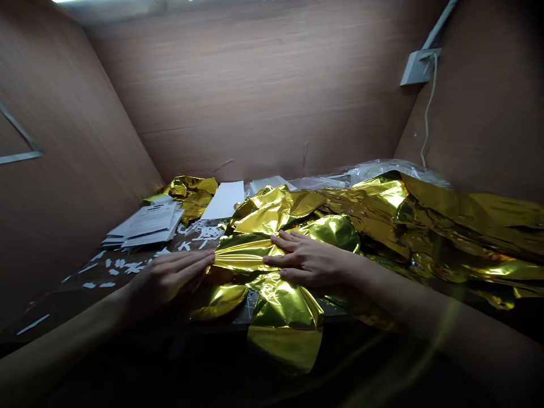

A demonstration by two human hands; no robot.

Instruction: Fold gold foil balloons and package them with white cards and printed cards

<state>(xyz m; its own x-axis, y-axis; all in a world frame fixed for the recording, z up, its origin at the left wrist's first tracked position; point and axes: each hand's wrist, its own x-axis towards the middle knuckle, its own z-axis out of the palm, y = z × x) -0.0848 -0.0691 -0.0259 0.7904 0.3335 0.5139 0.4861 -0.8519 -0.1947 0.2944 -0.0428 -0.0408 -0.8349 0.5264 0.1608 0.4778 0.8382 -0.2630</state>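
Note:
A large crinkled gold foil sheet (382,215) spreads over the dark work surface (76,283) from the middle to the right, and part of it hangs over the front edge. My right hand (306,260) lies flat on a gathered, pleated strip of the foil (242,255), fingers stretched out and pointing left. My left hand (170,277) rests flat on the surface, fingers together, its tips touching the left end of that strip.
A stack of printed paper sheets (147,224) lies at the back left beside a smaller crumpled piece of gold foil (193,195) and a white card (225,199). Small white scraps litter the dark surface. Brown panels wall in three sides; a white socket box (419,65) with a cable hangs at the right.

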